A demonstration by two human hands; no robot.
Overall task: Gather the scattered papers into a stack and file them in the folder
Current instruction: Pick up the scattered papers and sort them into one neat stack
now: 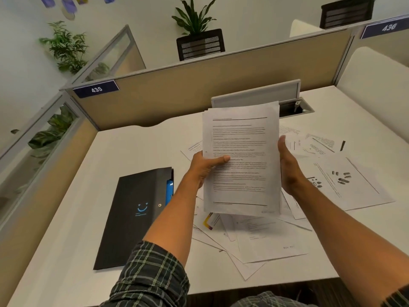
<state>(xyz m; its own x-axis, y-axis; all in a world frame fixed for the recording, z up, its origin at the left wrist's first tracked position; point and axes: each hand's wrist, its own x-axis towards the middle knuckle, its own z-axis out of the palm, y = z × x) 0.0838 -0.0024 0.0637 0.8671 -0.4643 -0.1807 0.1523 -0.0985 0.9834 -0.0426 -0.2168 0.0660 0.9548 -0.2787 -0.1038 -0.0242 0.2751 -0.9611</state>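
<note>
Resting between both hands (245,167), stack (241,138)

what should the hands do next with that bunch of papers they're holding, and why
Probably lower the held stack and tap its bottom edge on the desk to square it. The left hand grips one side and the right hand steadies the other, yet sheet edges stick out unevenly at the top. Loose papers remain scattered below, and the black folder lies closed.
</note>
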